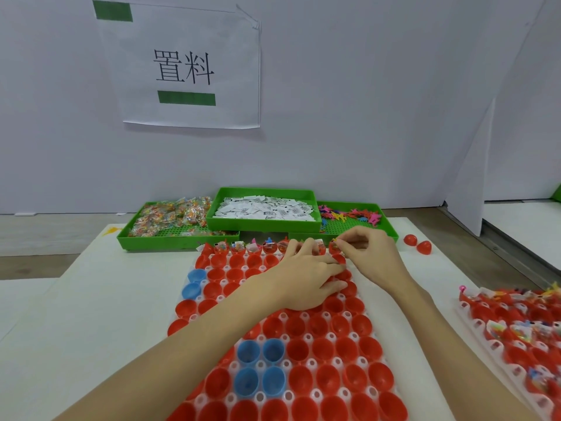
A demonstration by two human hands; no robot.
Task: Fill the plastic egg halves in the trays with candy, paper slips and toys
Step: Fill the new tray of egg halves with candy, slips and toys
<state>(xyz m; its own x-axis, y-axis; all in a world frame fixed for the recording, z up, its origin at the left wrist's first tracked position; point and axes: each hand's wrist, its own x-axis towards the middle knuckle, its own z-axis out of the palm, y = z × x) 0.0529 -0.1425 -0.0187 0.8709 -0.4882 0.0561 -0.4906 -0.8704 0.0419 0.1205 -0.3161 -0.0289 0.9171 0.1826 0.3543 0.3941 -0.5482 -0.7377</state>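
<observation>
A white tray (pixel 349 335) in front of me holds rows of red egg halves (pixel 324 378) and a few blue egg halves (pixel 261 350). The far row of halves (pixel 239 248) has candy, paper slips and toys in it. My left hand (pixel 306 275) rests on the halves near the tray's far right, fingers stretched across them. My right hand (pixel 370 256) pinches a small yellowish toy (pixel 335 240) between thumb and fingertips, right over the last half of the far row.
Three green trays stand behind: candy packets (pixel 170 220) on the left, paper slips (pixel 264 208) in the raised middle one, coloured toys (pixel 349 217) on the right. Two loose red halves (pixel 417 244) lie at the far right. A second tray of filled halves (pixel 516 323) sits at the right edge.
</observation>
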